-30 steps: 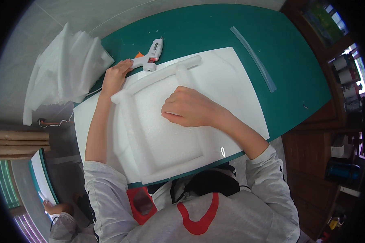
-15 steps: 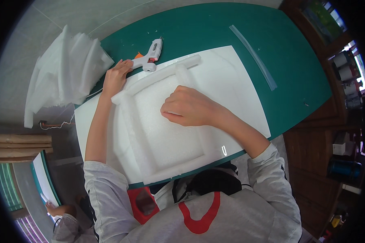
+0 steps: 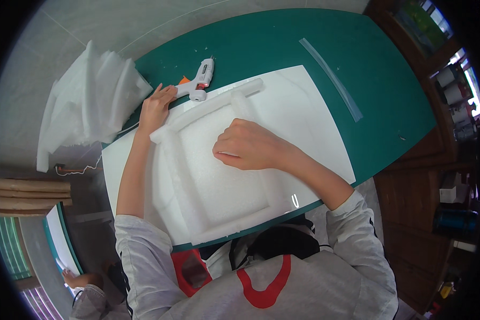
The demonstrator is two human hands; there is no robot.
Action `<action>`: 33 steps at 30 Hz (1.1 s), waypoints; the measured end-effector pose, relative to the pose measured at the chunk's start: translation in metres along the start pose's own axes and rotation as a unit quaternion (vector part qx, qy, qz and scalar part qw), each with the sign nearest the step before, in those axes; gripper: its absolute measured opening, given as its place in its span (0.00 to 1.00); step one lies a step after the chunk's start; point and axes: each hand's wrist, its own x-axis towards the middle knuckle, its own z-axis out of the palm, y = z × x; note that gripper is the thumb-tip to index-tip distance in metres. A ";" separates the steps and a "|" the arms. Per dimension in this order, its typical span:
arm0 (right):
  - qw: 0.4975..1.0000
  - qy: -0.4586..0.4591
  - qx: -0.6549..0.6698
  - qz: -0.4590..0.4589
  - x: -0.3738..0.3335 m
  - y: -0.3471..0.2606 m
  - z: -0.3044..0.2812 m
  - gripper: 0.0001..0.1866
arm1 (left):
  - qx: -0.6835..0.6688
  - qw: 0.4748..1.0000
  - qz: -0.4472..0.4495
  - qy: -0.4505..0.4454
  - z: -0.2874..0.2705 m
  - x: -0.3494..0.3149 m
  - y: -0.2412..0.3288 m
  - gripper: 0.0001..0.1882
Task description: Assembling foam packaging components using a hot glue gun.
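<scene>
Left hand (image 3: 156, 109): lies flat, fingers together, on the far-left corner of the foam frame (image 3: 218, 170); the grip is open and presses down, closed around nothing.
Right hand (image 3: 248, 145): rests curled, knuckles up, on the recessed middle panel of the foam frame; the grip is narrow, and whether the fingers pinch anything under the palm cannot be told from this view.
Foam frame: white, rectangular, with raised strips along its four sides; it lies on the white sheet (image 3: 309, 114) toward the near edge of the surface (image 3: 304, 32).
White sheet: large, flat, reaches from the near-left edge of the surface to its middle; the near edge overhangs toward the person.
Glue gun (image 3: 200, 81): white with an orange trigger, lies on its side at the far edge of the white sheet, just beside the left hand's fingertips, apart from them.
Clear strip (image 3: 332, 80): long, thin, lies diagonally on the green surface near its right edge, well apart from both hands.
Foam pile (image 3: 88, 106): loose white sheets stacked off the left edge of the surface.
</scene>
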 end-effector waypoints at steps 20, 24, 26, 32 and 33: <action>1.000 -0.010 0.003 0.003 0.000 -0.002 -0.003 0.07 | -0.032 0.998 -0.041 -0.024 -0.013 0.021 0.024 0.18; 1.000 -0.004 0.003 0.001 0.000 -0.002 -0.004 0.07 | -0.067 0.988 -0.097 -0.104 -0.012 0.026 0.021 0.20; 1.000 0.001 0.005 -0.003 0.000 -0.002 -0.004 0.07 | -0.074 0.976 -0.159 -0.130 -0.014 0.028 0.022 0.19; 0.997 0.073 0.014 -0.031 -0.004 0.003 0.003 0.11 | -0.092 0.987 -0.124 -0.051 -0.005 0.022 0.013 0.16; 0.997 0.074 0.015 -0.030 -0.005 0.003 0.002 0.11 | -0.092 0.987 -0.124 -0.053 -0.005 0.022 0.014 0.16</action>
